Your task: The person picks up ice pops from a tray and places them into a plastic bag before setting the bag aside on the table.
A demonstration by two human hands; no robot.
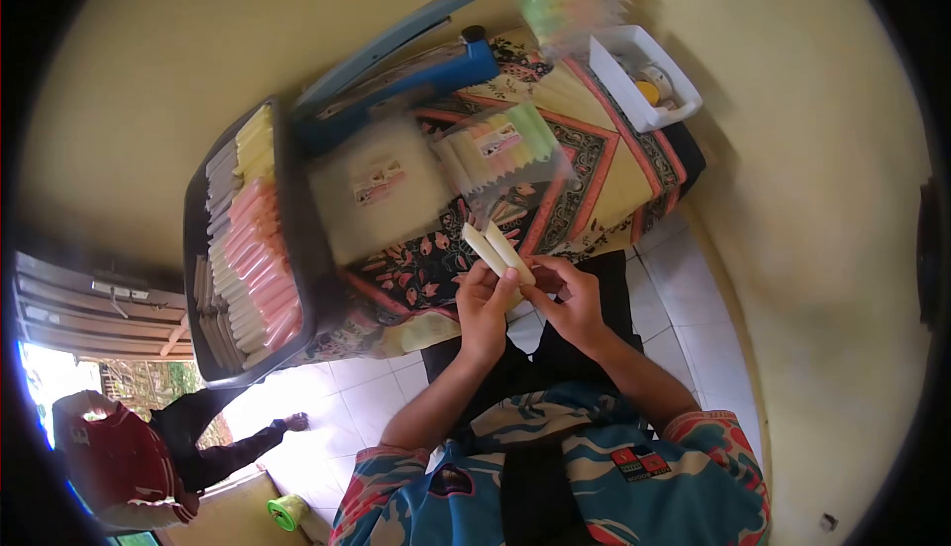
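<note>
Two pale cream sticks [502, 251] stand side by side between my hands, over the table's front edge. My left hand [483, 316] is closed round their lower left side, its thumb lying across them. From the right, my right hand [571, 304] pinches their lower end. Beyond my hands lies a clear packet of coloured sticks [505, 145] with a label. To its left is a stack of clear bags [381, 184] with a printed label. A dark tray [309, 249] on the left holds rows of grey, yellow, pink and cream sticks.
A blue sealer [396, 90] with a raised arm stands at the back. On the back right are a white box [644, 75] with small items and another colourful packet [565, 11]. A person in red [119, 457] is at lower left, near a green bin [287, 511].
</note>
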